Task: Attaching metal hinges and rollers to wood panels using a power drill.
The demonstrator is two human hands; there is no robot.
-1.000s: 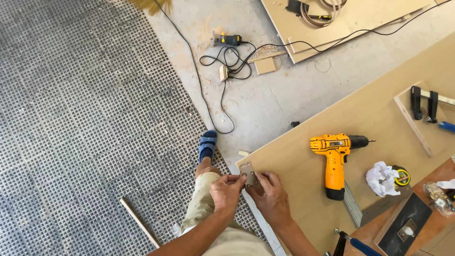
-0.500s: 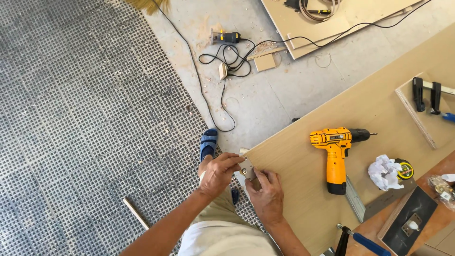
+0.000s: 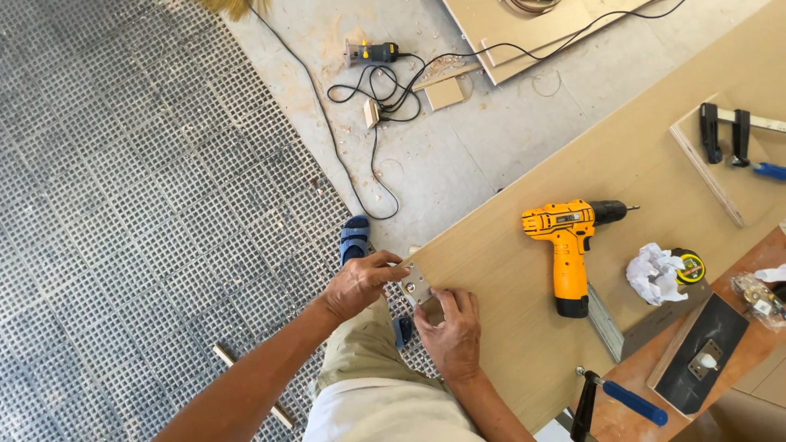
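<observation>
The person is setting a small silvery metal hinge plate (image 3: 416,286) against the corner edge of a long pale wooden board (image 3: 573,164) that serves as the surface. The left hand (image 3: 357,283) pinches the plate from the outer side, its grip closed on the metal. The right hand (image 3: 449,334) lies flat on the board just beside it, fingertips pressing the plate's lower end, so that grip bears down on the plate more than it closes around it.

The step in hand looks like lining the plate up with the board's edge. The next move would likely call for one hand to keep the plate from sliding while the other is freed for fastening.

Counted: one hinge plate, one yellow and black cordless drill (image 3: 569,245) lying well apart on the board, one yellow tape measure (image 3: 690,266) beside one crumpled white rag (image 3: 653,274), and one blue-handled clamp (image 3: 622,399) at the near edge.
</observation>
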